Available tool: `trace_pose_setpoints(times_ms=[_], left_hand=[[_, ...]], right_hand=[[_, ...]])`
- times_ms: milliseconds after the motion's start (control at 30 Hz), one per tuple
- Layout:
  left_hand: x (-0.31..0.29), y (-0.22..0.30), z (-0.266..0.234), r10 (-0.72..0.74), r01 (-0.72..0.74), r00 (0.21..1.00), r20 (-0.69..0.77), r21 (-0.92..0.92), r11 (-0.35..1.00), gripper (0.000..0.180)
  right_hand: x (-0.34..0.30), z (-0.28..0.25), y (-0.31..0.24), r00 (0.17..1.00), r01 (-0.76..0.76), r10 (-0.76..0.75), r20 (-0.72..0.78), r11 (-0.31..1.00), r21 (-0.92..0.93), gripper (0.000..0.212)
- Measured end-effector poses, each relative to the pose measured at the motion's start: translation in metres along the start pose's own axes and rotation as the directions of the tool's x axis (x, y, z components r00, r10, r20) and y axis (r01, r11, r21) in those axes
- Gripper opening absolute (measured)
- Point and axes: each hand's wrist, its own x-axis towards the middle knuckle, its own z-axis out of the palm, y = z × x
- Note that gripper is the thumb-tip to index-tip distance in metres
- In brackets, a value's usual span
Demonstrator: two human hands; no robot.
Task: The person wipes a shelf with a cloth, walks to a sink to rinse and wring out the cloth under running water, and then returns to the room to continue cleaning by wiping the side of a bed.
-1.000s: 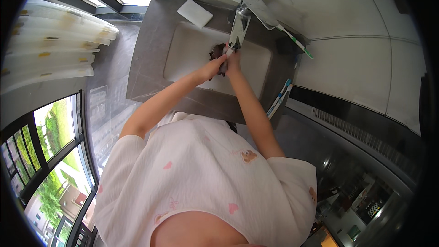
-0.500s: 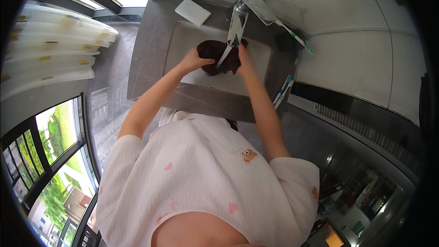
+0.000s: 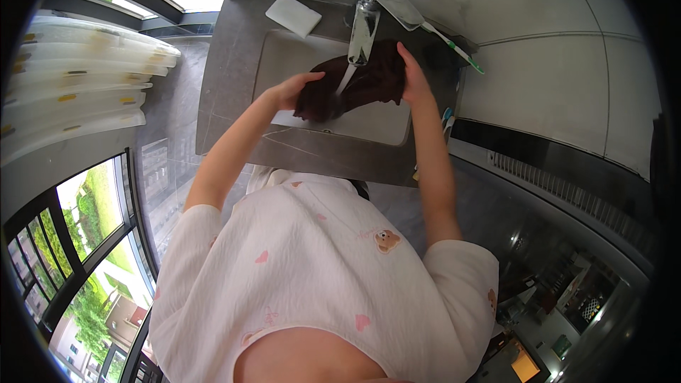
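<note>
A dark brown cloth (image 3: 369,78) is stretched between my two hands over the sink (image 3: 277,64). My left hand (image 3: 293,91) grips its left end, thumb on top. At its right end my right hand (image 3: 416,78) holds the edge, the fingers partly hidden behind the fabric. From the chrome faucet (image 3: 362,37) above, a stream of water (image 3: 345,79) runs onto the cloth's left part. The cloth looks wet and folded, and it covers much of the basin.
A white rectangular block (image 3: 293,15) lies on the grey counter (image 3: 230,78) behind the basin's left side. A green-and-white toothbrush (image 3: 457,50) sticks out beside the faucet handle. More toothbrushes (image 3: 447,120) stand at the counter's right edge, partly behind my right arm. A curtain (image 3: 92,71) hangs at the left.
My right hand has moved to the right and my hands are farther apart. The bunched cloth is now spread wider under the running water.
</note>
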Motion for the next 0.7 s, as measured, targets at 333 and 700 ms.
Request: trace_pose_setpoints(times_ms=[333,700], left_hand=[[0.039,-0.028,0.035,0.401,-0.378,0.886,-0.232,0.139,0.915,0.030],[0.026,-0.011,0.031,0.426,-0.438,0.810,-0.402,0.066,0.896,0.034]], right_hand=[[0.049,0.021,0.094,0.760,0.325,-0.458,-0.461,0.882,-0.341,0.034],[0.089,0.036,0.140,0.475,0.425,-0.665,-0.576,0.747,-0.511,0.032]])
